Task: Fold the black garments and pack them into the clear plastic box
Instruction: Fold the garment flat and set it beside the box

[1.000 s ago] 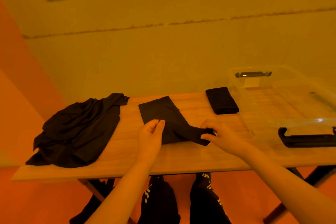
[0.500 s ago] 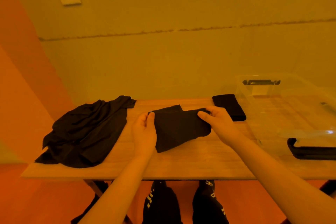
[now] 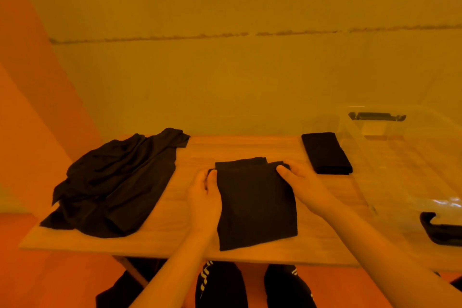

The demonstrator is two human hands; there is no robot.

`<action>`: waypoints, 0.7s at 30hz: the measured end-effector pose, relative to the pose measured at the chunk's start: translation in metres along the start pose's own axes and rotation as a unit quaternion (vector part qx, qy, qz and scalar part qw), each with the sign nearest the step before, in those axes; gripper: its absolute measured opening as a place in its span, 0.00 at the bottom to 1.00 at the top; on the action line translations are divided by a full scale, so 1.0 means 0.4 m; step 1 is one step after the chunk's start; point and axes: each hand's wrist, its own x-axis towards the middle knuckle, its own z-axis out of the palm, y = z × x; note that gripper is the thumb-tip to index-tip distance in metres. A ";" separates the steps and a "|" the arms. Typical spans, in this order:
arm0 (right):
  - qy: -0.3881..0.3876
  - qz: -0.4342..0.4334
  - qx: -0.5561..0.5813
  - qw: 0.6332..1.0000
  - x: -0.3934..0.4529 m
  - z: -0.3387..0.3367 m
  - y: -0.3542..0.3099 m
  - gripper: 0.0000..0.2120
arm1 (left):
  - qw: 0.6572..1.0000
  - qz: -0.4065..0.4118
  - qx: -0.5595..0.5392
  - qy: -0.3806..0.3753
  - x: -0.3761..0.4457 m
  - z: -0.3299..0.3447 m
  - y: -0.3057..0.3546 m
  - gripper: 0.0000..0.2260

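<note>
1. Since half a second ago, both hands have drawn the garment being folded (image 3: 255, 205) nearer the front edge of the table; then it lay as an uneven, slanted shape, and now it sits as a tidy upright rectangle with a second layer peeking out along its far edge.
2. The wooden table (image 3: 237, 145) carries everything and stands against a plain wall (image 3: 225, 77).
3. The clear plastic box (image 3: 405, 170) stands at the table's right end with its top open; it has a dark handle clip at the far end and another at the near end, and no clothing shows inside it.
4. The heap of unfolded black garments (image 3: 112, 182) lies crumpled at the table's left end, well apart from the box.
5. The garment being folded lies flat in the middle, between the heap and the box, its near edge close to the table's front edge.
6. The small folded garment (image 3: 326, 152) rests on the table just beside the box's left wall, outside it.
7. The right hand (image 3: 305, 187) pinches the garment's far right corner, thumb on top and fingers curled beneath the edge.
8. The left hand (image 3: 203, 195) clasps the garment's far left edge, thumb lying along the cloth and fingers wrapped behind it.
</note>
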 end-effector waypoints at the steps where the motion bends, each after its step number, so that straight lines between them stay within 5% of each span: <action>1: 0.002 0.012 -0.013 1.000 0.029 0.000 0.003 0.27 | 1.000 -0.005 0.005 -0.002 0.023 0.011 -0.009 0.17; 5: 0.037 0.045 -0.015 0.998 0.141 0.016 -0.024 0.21 | 0.998 -0.004 0.056 -0.002 0.132 0.065 -0.040 0.17; 9: 0.095 0.045 -0.139 0.985 0.245 0.036 -0.020 0.19 | 0.994 -0.014 0.105 -0.034 0.239 0.127 -0.108 0.16; 12: 0.100 0.063 -0.251 0.961 0.294 0.060 -0.004 0.19 | 0.975 -0.059 0.197 -0.082 0.291 0.148 -0.169 0.06; 14: 0.113 0.068 -0.300 0.945 0.296 0.061 0.007 0.20 | 0.962 -0.061 0.255 -0.080 0.288 0.137 -0.180 0.14; 18: 0.138 -0.084 -0.360 0.919 0.229 0.080 0.072 0.21 | 0.937 0.095 0.297 -0.161 0.178 0.112 -0.159 0.18; 21: 0.072 -0.230 -0.381 0.893 0.189 0.129 0.122 0.22 | 0.860 0.191 0.411 -0.236 0.110 0.125 -0.173 0.22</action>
